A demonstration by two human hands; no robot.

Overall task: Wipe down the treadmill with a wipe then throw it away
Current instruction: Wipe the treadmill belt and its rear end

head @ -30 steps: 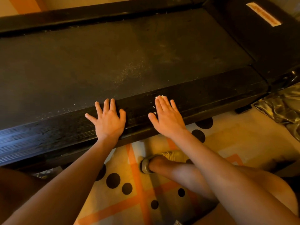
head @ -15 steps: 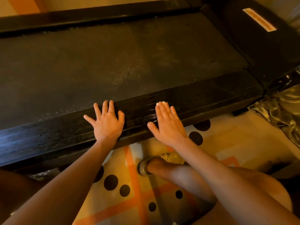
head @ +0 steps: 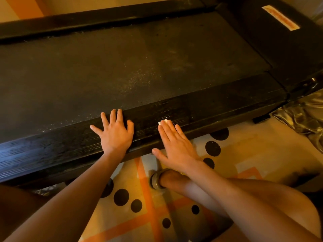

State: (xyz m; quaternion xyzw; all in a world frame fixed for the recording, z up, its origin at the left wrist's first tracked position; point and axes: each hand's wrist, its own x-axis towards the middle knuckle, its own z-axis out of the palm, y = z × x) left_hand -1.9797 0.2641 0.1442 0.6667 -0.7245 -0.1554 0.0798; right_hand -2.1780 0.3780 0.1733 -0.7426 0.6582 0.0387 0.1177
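The black treadmill point(head: 139, 67) fills the upper view, its dusty belt above a ribbed near side rail point(head: 218, 105). My left hand point(head: 116, 133) lies flat with fingers spread on that rail. My right hand point(head: 174, 145) presses flat with straight fingers on a small white wipe point(head: 164, 121), of which only a corner shows beyond the fingertips. The right palm and thumb hang off the rail's near edge.
A cream floor mat point(head: 244, 154) with orange lines and black dots lies below the rail. My leg and sandalled foot point(head: 157, 179) rest on it. Shiny crumpled plastic point(head: 304, 116) sits at the right. A white and orange label point(head: 280, 17) marks the treadmill's far right end.
My right hand with the wipe has slid toward me across the rail, so its palm now overhangs the edge. The left hand has stayed in place.
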